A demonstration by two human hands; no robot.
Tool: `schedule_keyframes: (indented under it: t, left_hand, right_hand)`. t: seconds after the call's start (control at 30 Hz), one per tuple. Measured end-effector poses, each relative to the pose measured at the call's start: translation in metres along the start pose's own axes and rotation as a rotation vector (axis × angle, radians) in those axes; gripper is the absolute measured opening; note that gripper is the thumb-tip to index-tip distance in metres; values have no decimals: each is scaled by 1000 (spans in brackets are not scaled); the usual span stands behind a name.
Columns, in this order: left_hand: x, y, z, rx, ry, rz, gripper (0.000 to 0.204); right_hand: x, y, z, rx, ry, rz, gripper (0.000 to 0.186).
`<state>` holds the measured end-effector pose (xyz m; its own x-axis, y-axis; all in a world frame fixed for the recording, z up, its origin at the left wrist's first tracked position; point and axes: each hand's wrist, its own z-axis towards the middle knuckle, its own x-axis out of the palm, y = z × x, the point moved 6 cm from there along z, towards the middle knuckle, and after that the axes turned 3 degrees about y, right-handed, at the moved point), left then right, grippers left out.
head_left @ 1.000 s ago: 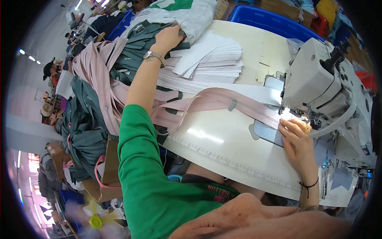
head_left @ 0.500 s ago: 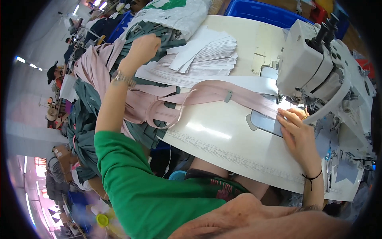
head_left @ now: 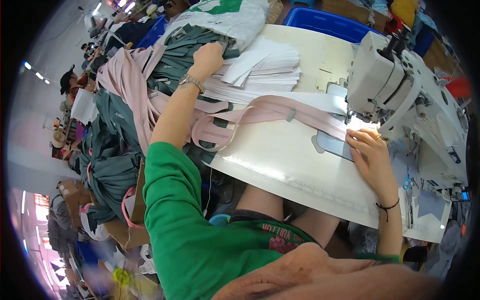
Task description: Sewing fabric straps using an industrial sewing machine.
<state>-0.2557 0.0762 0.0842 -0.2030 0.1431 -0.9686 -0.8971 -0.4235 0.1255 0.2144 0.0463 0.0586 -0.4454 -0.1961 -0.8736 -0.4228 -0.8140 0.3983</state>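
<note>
Head view: pink strip (head_left: 314,118) points lengthwise rightward, right hand (head_left: 371,152) touching its end, left hand (head_left: 207,59) curled, both hands' grips unclear.

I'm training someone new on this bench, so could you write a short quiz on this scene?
1. True or false: the right hand is at the end of the pink zipper strip nearest the sewing machine.
2. Which of these is the left hand nearest to?
A) the blue bin
B) the heap of dark green strips
C) the sewing machine
3. Fill in the blank: on the left wrist, the person wears a metal-banded ____.

Key: 1. True; 2. B; 3. watch
</note>
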Motion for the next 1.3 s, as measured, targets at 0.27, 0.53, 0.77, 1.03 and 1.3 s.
schedule_keyframes:
  t: [0.27,0.53,0.77,1.03,1.3]
  left_hand:
    - [-64,-49,-76,300,-137,-800,19]
    - [-58,-249,-262,1438,-65,-735,21]
    - [-46,-270,-201,1093,-229,-726,17]
    - [-38,-234,-185,813,-161,-792,14]
    - [-46,-248,-180,779,-95,-723,23]
  right_hand:
    - [-3,-12,-4,41,17,-68,24]
    - [-5,-12,-1,-18,-11,37,27]
    - [3,-13,-6,-60,-108,-48,23]
    - [7,-20,-8,-54,-71,-64,24]
    - [8,-16,-9,-63,-112,-131,20]
